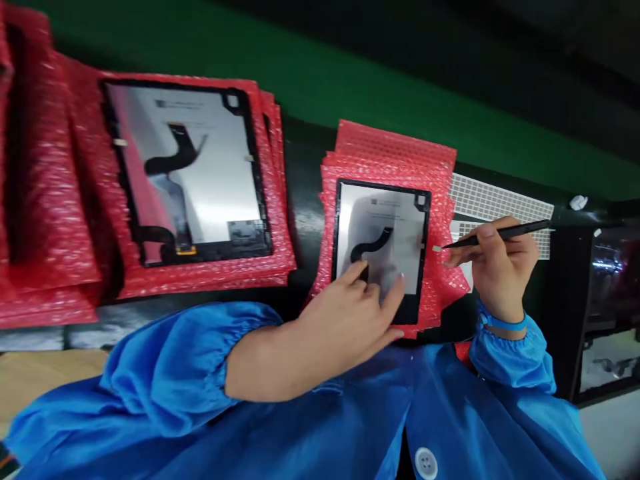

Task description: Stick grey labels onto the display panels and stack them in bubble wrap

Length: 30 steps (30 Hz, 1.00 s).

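A tablet display panel (400, 267), silver-backed with a black border and a dark curved ribbon cable (374, 245), lies face down in front of me. My left hand (350, 313) is over its lower part, fingers apart, with fingertips by the cable. My right hand (500, 267) grips slim black tweezers (520, 230) just right of the panel. At the tweezers' tip is a small pale sticker (437, 249), close to the panel's right edge. Red bubble-wrap bags (395, 150) are stacked under the panel.
To the left, a second display panel (220, 180) rests on more red bubble wrap (280, 247). Further left are piled red bubble bags (45, 167). White sheets of small stickers (500, 197) lie behind my right hand. Dark panels (613, 287) are at far right, near a white scrap (579, 202).
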Tool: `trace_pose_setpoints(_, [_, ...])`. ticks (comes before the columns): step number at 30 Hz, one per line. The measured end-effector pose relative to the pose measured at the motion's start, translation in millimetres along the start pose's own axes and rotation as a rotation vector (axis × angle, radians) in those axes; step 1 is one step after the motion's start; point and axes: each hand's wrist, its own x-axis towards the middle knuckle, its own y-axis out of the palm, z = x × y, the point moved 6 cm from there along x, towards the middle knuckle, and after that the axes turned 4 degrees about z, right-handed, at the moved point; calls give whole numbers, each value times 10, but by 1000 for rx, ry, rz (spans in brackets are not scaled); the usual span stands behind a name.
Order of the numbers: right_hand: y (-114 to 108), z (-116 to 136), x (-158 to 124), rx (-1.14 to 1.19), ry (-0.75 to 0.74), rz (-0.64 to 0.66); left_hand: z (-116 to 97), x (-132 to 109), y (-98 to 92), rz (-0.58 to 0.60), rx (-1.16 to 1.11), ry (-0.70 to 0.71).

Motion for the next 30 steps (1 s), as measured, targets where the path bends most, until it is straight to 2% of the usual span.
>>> trace_pose_setpoints(2, [412,77,28,-15,3,71,197,-65,95,58,56,-56])
trace_pose_setpoints(4, [763,75,45,-21,9,112,293,-66,206,120,45,-71])
trace_pose_setpoints(6, [1011,3,54,-26,13,125,298,-37,297,174,4,-69])
trace_pose_setpoints(8, [1152,-115,57,-38,31,131,263,-8,343,198,-34,-75])
trace_pose_setpoints(13, [1236,-317,76,-83,106,156,213,24,346,149,-88,-101])
trace_pose_setpoints(20, [1249,-245,103,-117,131,139,227,-5,309,-3,-3,-118])
trace_pose_setpoints(30, [1255,-256,91,-75,136,128,254,6,253,-20,45,-127])
